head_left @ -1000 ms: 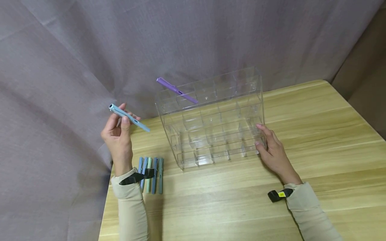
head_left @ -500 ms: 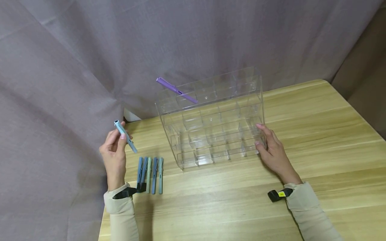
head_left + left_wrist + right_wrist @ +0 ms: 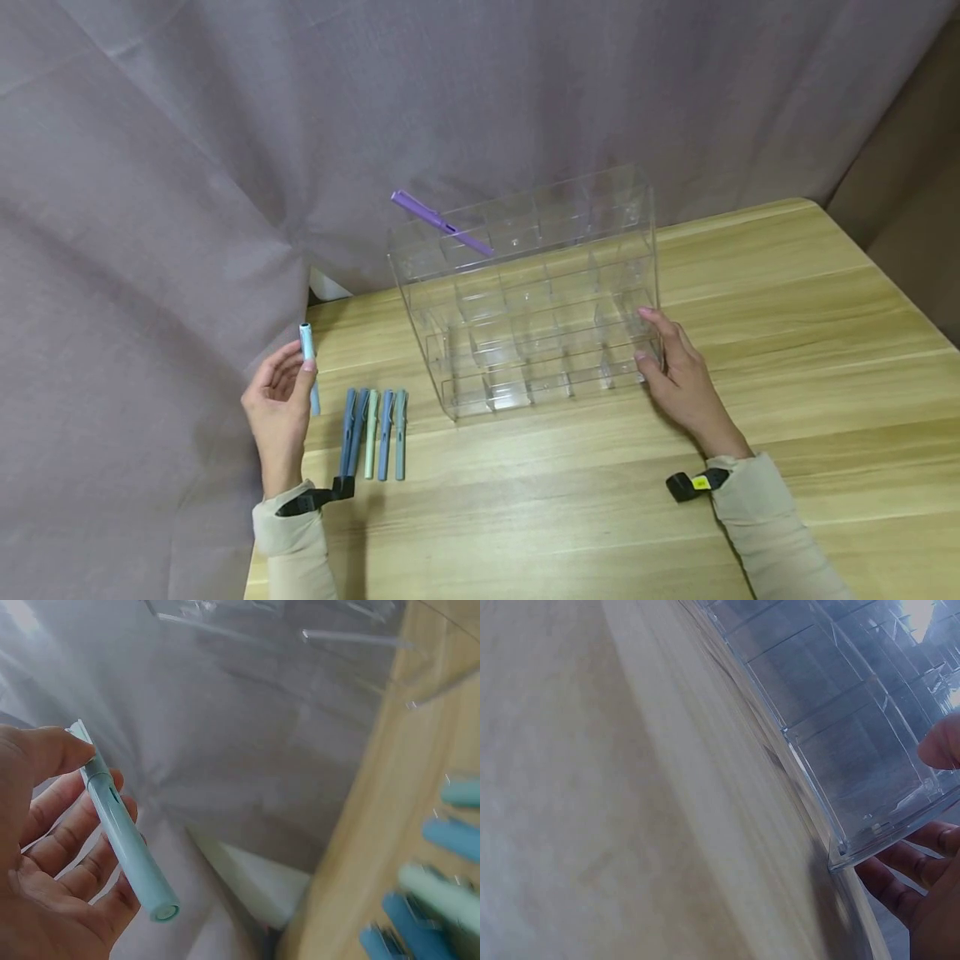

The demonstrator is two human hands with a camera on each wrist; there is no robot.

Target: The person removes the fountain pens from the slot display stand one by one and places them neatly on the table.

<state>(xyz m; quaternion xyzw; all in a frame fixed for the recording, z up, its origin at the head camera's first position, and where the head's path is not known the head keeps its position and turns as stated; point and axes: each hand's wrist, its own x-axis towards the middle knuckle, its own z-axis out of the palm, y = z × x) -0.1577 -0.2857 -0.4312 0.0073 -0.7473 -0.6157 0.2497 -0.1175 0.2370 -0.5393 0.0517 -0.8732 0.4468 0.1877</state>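
My left hand [image 3: 281, 408] pinches a light blue pen [image 3: 127, 836] between thumb and fingers, above the table's left side. The pen stands nearly upright in the head view. My right hand [image 3: 686, 379] grips the right side of a clear plastic organizer [image 3: 551, 333], thumb at the front and fingers round the side panel. Rows of small compartments divide the organizer. A purple pen [image 3: 442, 223] leans slantwise in its top row, toward the left. Beside my left hand, several capped pens in blue and green, among them a pale green pen [image 3: 371, 437], lie in a row.
The wooden table [image 3: 570, 508] runs under everything, its left edge close to my left forearm. A grey curtain [image 3: 465, 92] hangs behind and along the left. A small white patch [image 3: 327, 285] shows at the curtain's foot by the table's back left corner.
My left hand has come down and slightly left with the light blue pen, which has turned from slanted to nearly upright. The right hand keeps its hold on the organizer.
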